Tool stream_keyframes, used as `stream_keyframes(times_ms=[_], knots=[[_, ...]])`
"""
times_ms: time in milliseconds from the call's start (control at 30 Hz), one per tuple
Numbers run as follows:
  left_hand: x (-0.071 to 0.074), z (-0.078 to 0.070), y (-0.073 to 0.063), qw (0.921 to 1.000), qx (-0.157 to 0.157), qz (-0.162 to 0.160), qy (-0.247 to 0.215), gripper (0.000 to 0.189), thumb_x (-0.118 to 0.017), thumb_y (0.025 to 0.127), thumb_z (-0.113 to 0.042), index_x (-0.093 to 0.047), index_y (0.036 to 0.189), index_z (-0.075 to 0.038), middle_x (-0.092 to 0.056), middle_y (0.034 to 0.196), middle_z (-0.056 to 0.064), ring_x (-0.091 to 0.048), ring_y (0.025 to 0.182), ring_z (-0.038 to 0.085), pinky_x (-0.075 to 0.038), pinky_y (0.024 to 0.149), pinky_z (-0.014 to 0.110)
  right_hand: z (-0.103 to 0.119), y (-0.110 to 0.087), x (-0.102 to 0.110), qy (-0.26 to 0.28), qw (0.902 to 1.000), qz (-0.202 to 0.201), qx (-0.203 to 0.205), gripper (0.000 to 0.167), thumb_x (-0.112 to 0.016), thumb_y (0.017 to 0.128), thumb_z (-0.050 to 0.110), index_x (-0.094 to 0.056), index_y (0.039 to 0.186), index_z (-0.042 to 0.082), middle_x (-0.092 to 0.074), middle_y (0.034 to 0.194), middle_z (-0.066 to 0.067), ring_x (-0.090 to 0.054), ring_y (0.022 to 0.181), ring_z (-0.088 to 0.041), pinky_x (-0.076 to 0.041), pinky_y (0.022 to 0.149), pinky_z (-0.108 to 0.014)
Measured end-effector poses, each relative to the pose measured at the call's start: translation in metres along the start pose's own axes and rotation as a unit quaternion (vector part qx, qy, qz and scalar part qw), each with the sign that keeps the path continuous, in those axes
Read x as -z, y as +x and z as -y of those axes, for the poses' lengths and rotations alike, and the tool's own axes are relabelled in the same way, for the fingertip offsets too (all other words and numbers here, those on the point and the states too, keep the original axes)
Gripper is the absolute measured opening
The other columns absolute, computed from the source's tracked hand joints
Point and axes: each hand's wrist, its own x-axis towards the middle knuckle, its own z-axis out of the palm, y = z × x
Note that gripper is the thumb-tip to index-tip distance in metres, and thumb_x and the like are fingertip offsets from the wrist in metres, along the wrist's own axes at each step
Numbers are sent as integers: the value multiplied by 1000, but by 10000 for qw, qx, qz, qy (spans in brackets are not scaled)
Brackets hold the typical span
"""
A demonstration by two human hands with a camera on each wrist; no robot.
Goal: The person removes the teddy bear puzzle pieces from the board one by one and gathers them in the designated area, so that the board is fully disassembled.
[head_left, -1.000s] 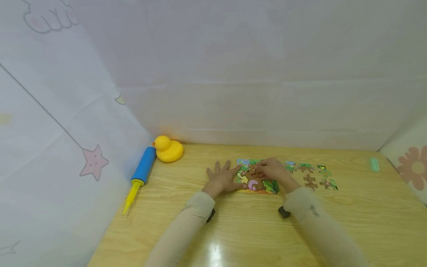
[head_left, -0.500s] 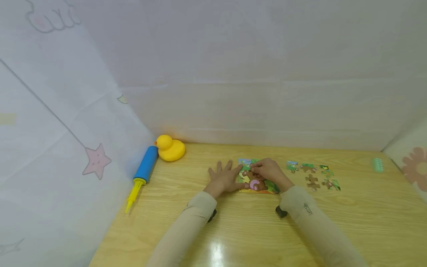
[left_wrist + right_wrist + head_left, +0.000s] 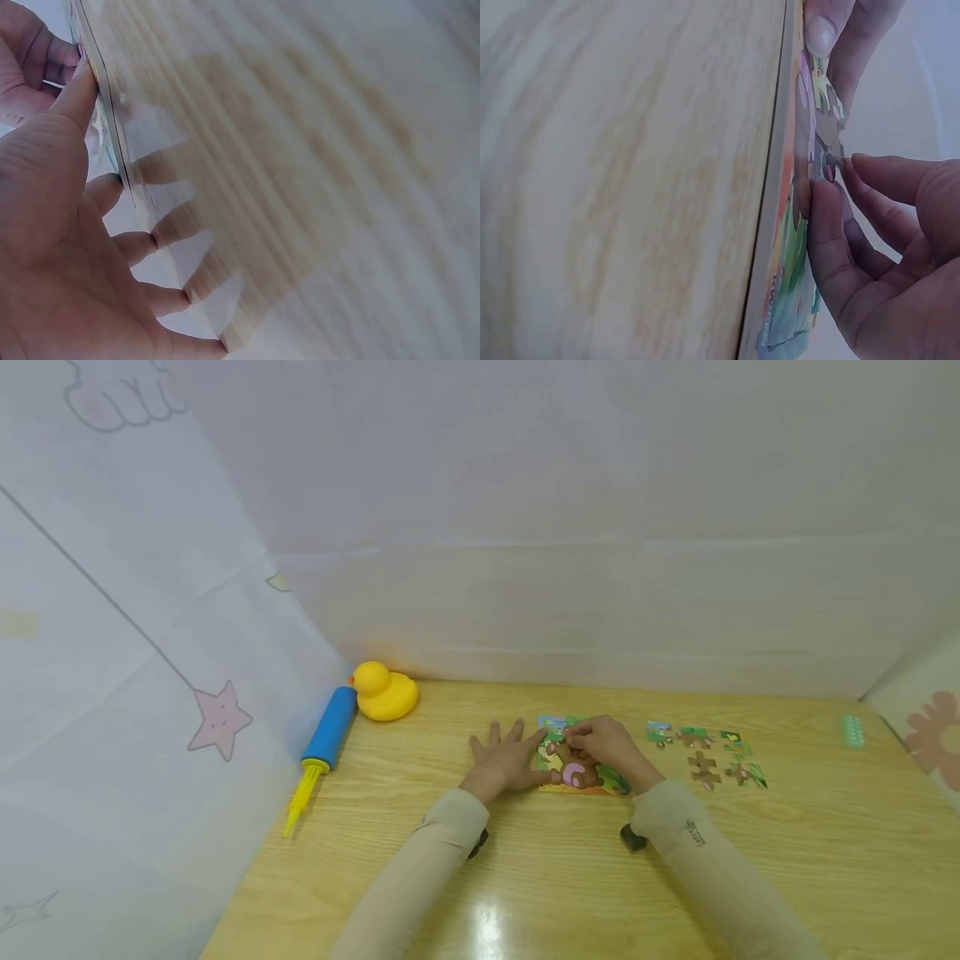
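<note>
A bear jigsaw puzzle board [image 3: 576,774] lies flat on the wooden table in front of both hands. My left hand [image 3: 501,768] is spread at its left edge, with the thumb on the lower corner and fingertips down on the table. The right hand [image 3: 609,745] is over the upper part of the bear and pinches a brown puzzle piece [image 3: 832,133], which stands tilted up off the board in the right wrist view. The right hand covers some of the picture. To its right are several loose puzzle pieces [image 3: 703,768].
At the back left sit a yellow rubber duck [image 3: 387,695] and a blue hand pump [image 3: 330,728] with a yellow nozzle. A small green bumpy object [image 3: 852,731] lies far right. Pale printed cloth [image 3: 480,610] rises behind the table.
My right hand has shifted slightly left across the board, with the piece moving from over the bear's face. The left hand has stayed at the edge.
</note>
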Motion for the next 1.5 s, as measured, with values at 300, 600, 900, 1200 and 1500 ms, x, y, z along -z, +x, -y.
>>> stream_keyframes(times_ms=[300,600,900,1200,1500], knots=[[-1,1,1,9999,96,-6,117,90,-52,84,-82,-22,160,-44,-14,172,5,-8,156,49,-12,115,80,-1,-1,-2,352,9994,34,29,23,-59,103,21,-68,118,7,-74,113,-14,-72,89,-20,-62,75,-34],[0,-2,1,9999,41,36,116,90,-53,84,-81,-21,160,-44,-13,172,5,-6,156,50,-10,115,80,-8,-6,8,1410,9897,-13,-254,29,-56,103,14,-64,129,2,-68,121,-22,-70,92,-21,-63,80,-32],[-1,0,3,9999,29,-19,157,90,-53,85,-81,-21,160,-45,-13,172,5,-7,156,49,-10,115,80,-39,-18,41,1863,9822,122,-210,42,-53,105,16,-51,142,-5,-65,117,-15,-70,90,-14,-62,84,-30],[-3,1,6,9998,77,-9,172,89,-54,85,-81,-22,160,-45,-11,173,3,-6,156,48,-10,115,80,-67,-40,75,2067,9783,130,-38,48,-49,107,15,-41,149,-8,-53,138,-26,-71,99,-13,-60,93,-33],[-3,1,5,9998,77,21,203,90,-53,85,-81,-21,160,-44,-12,173,3,-5,156,48,-10,115,79,-86,-65,99,1753,9842,60,-231,50,-50,108,19,-40,150,-6,-48,144,-27,-70,100,-10,-59,93,-29]])
